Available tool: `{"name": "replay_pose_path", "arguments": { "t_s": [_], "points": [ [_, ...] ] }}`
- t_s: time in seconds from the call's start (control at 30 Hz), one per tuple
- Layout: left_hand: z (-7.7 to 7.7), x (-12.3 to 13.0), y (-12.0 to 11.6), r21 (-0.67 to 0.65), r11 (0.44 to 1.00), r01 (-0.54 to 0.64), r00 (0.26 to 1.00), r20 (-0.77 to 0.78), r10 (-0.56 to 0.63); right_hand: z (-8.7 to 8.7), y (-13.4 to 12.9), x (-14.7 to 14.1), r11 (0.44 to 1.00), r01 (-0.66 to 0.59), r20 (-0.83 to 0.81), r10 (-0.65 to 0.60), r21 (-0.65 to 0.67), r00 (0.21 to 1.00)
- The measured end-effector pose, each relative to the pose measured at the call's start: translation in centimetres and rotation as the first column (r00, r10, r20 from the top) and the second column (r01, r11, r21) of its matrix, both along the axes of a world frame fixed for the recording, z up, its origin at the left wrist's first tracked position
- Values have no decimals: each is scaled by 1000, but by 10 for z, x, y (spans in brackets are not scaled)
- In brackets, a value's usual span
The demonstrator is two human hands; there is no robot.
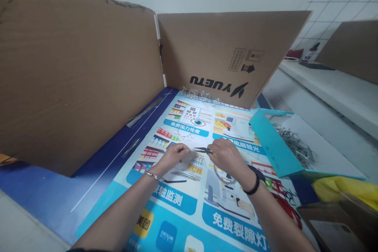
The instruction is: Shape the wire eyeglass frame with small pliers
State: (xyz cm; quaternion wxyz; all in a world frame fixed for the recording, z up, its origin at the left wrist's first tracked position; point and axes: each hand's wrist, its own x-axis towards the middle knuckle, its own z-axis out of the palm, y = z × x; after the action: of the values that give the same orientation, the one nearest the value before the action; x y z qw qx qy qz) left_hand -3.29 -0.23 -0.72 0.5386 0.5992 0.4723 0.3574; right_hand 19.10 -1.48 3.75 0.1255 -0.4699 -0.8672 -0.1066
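Over the middle of the printed poster (pixel 189 183), my right hand (pixel 225 155) is closed around a pair of pliers (pixel 203 150). Their dark, narrow jaws point left toward my left hand (pixel 176 154). That hand is pinched, thumb against fingers; whatever it holds is too fine to make out. A small gap separates its fingertips from the plier tips. Several thin wire pieces (pixel 183 176) lie on the poster just below my hands. A loop of pale cord or tape (pixel 221 177) shows under my right hand.
Cardboard panels (pixel 79 71) stand along the left and back (pixel 203 47). At right, a turquoise-edged box (pixel 270 147) holds tangled wire clippings (pixel 295 145). Thin strips (pixel 146 112) lie at the left edge, and small clear pieces (pixel 201 93) along the back. A yellow bag (pixel 345 189) sits lower right.
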Motion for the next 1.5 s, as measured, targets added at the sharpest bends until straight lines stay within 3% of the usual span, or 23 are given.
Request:
{"name": "replay_pose_path", "arguments": {
  "t_s": [0.23,0.43,0.83,1.2,1.5],
  "points": [
    [-2,-6,2,-26,998,-55,992,109,58,10,0,6,992,-101,148,89,71,985],
    [-2,-5,1,-79,997,-24,979,199,40,5,-1,2,985,-118,157,97,130,983],
    [6,-2,-1,-88,995,54,997,51,-50,-3,1,7,996,-19,65,14,85,998],
    [1,-3,-2,-142,990,12,968,251,24,7,-1,4,990,-101,147,85,98,985],
    [6,-2,-3,-125,990,61,983,179,-38,-2,-2,3,994,-58,68,52,96,996]
  ]
}}
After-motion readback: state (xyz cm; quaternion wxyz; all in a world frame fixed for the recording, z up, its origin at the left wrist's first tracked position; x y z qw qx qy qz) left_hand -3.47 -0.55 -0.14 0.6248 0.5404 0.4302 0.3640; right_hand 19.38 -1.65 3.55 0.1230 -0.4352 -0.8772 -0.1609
